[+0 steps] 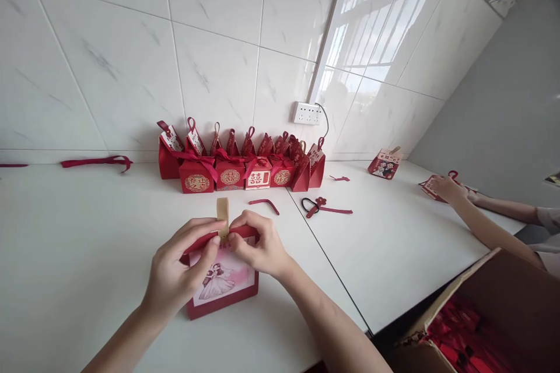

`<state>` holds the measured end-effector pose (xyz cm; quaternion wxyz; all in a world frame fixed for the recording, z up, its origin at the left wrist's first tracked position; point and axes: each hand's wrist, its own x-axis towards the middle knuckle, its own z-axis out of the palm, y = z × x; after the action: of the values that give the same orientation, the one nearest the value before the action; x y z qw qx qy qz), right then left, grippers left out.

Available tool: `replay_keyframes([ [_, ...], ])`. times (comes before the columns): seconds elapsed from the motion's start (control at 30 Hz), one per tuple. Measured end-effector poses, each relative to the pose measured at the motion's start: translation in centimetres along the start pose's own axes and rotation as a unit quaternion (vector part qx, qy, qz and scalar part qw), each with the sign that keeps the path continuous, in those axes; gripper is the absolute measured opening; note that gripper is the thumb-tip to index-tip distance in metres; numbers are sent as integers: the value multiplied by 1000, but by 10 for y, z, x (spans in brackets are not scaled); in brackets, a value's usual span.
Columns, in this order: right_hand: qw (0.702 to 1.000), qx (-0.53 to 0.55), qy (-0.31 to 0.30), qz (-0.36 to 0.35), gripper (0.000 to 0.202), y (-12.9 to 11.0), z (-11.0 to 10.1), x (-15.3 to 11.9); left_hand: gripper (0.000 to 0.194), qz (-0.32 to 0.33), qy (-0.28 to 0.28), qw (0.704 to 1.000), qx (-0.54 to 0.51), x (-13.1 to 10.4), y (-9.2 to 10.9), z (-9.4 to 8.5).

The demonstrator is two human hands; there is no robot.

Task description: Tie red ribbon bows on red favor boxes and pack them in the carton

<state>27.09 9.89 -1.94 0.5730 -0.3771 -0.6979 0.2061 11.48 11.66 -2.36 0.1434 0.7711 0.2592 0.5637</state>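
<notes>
On a white table (126, 233) against a marbled tile wall, a red gift box (223, 306) with a pink-and-white picture on its front stands near the person. A gold loop (223, 213) rises from its top edge. The left hand (175, 262) pinches that edge between thumb and fingers, just beside the loop; the right hand (260, 245) grips it the same way on the other side. Beyond lie a short red strip (264, 204) and a black band (310, 206) with a red flower tie (321, 202). Behind them, a group of red boxes (230, 176) stands near the wall, below a white power strip (307, 113). At right, another box (385, 164) stands apart, another person's hands (450, 187) hold a red box, and an open carton (516, 303) contains red items.
</notes>
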Motion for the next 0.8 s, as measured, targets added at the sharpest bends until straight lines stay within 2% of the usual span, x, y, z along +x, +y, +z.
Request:
replay_keyframes([
  [0.53, 1000, -8, -21, 9, 5, 3, -5, -6, 21, 2, -16, 999, -43, -1, 3, 2],
  [0.8, 1000, -8, -21, 9, 5, 3, -5, -6, 18, -11, -13, 999, -29, -1, 4, 2],
])
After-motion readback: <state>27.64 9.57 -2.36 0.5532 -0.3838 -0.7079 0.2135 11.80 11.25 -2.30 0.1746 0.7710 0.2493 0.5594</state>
